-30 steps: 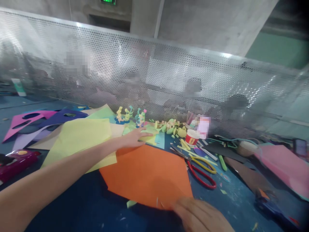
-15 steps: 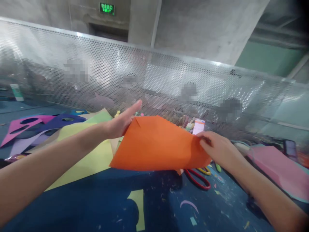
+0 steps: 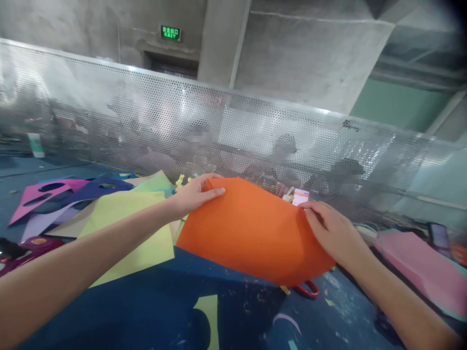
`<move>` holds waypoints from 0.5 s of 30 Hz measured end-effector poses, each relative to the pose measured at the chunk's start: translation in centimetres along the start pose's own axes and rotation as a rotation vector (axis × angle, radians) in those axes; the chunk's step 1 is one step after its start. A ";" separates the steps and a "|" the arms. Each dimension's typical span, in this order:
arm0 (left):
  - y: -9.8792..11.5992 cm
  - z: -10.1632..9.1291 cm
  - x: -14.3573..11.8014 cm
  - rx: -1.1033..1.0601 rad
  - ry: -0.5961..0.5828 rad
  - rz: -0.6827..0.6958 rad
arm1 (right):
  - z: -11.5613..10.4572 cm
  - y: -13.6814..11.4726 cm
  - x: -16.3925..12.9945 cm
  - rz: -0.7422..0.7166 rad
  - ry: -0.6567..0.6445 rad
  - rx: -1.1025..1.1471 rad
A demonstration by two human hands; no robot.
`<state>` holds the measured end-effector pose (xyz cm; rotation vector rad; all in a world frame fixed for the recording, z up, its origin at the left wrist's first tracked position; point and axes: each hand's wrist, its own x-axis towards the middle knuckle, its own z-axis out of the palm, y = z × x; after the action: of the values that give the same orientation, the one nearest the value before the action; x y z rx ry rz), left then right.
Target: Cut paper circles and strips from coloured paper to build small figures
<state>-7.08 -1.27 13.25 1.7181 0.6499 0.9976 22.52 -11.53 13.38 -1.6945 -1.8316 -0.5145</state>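
An orange sheet of craft paper (image 3: 251, 228) is held up above the blue table, bowed with its lower edge curving down. My left hand (image 3: 199, 194) grips its upper left corner, the thumb on the near face and the fingers behind. At the upper right edge, my right hand (image 3: 328, 226) has the sheet between thumb and fingers; some of its fingertips are hidden. Below the sheet, a red scissor handle (image 3: 309, 289) shows in part. Left of it, a pale yellow sheet (image 3: 146, 243) lies under my left forearm.
Pink cut-out sheet (image 3: 54, 187) and dark blue sheet (image 3: 97, 187) lie at the left. Pale scrap (image 3: 209, 318) and purple strip (image 3: 288, 318) lie in front. At the right are a pink sheet (image 3: 419, 267) and a phone (image 3: 439, 238). A perforated metal screen (image 3: 164, 107) stands behind.
My left hand has closed on the orange sheet's corner, its thumb coming down from a raised position. The sheet's lower right part has dropped, covering more of the red handle.
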 end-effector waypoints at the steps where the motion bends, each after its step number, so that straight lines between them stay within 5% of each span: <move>1: -0.2 0.0 0.0 0.004 0.024 0.006 | 0.1 -0.2 -0.1 0.002 0.003 0.013; 9: -1.2 0.0 0.4 -0.074 0.078 -0.063 | 0.2 -0.7 -0.1 -0.025 -0.138 0.092; 15: -1.6 -0.4 0.9 -0.061 0.144 -0.125 | 0.6 -0.3 -0.2 -0.022 -0.129 0.161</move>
<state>-6.90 0.15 12.08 1.5432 0.8022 1.0481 22.14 -11.30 12.86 -1.6328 -1.9292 -0.2637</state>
